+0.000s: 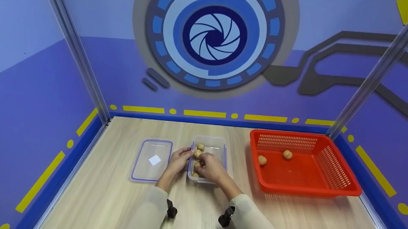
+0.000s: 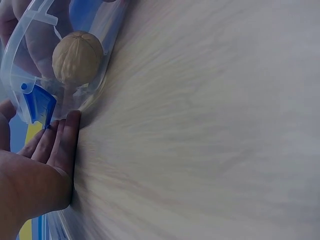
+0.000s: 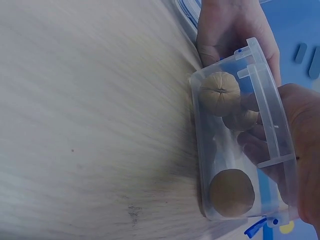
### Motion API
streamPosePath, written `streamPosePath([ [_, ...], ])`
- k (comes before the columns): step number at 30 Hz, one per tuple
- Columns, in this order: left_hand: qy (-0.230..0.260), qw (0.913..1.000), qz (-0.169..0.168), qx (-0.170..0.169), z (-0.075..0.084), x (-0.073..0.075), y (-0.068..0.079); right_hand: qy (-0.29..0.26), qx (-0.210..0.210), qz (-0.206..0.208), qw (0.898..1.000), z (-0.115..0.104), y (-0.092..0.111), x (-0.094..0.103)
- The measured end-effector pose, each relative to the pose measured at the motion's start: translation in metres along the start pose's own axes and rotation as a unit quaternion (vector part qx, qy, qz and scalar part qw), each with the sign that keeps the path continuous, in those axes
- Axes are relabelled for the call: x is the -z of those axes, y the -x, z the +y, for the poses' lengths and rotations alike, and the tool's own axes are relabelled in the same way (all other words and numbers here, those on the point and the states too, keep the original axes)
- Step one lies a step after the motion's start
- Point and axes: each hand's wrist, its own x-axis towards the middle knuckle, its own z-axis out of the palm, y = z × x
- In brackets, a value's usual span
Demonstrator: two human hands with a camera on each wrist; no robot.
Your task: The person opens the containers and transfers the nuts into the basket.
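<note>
A clear plastic box with walnuts along its left side stands mid-table. My left hand is at the box's left wall; in the left wrist view its straight fingers touch the outside below a blue latch. My right hand reaches into the box from the right. In the right wrist view its thumb and a finger are on either side of a walnut, partly hidden. Another walnut is close to it, and a rounded brown one lies near the opposite corner.
A clear lid with a blue seal and a white square label lies left of the box. At the right is a red basket holding two walnuts. Printed panels enclose the wooden table.
</note>
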Motion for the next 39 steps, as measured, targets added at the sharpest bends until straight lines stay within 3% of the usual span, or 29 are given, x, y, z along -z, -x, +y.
streamPosePath([
  [15, 0.012, 0.9999, 0.005, -0.001, -0.0032, 0.0000, 0.0081, -0.004, 0.007, 0.011, 1.000, -0.0001, 0.0062, -0.0047],
  [39, 0.018, 0.9998, -0.004, -0.002, -0.0009, -0.0002, -0.0001, -0.012, -0.008, 0.020, 1.000, 0.0007, 0.0039, -0.0005],
])
